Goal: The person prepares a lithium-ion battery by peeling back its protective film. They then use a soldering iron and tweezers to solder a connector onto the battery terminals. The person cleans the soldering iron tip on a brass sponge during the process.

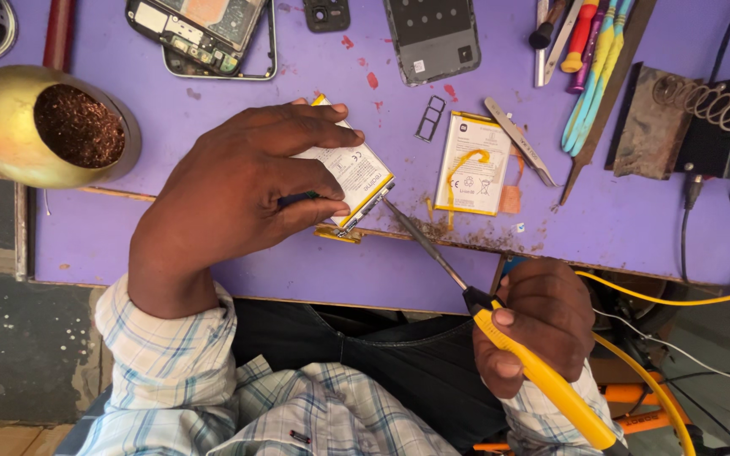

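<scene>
The left hand (247,181) presses flat on a white, yellow-edged rectangular phone battery (350,173) at the near edge of the purple worktable (635,219), fingers spread and clamped over it, with a thin dark wire pinched under the fingers. The right hand (538,325) is closed around the yellow handle of a soldering iron (466,295), whose slim metal tip touches the battery's right near corner. To the right lies a second white battery with a yellow ribbon (472,165), and on the far left stands a brass-coloured bowl of coppery wool (52,127).
</scene>
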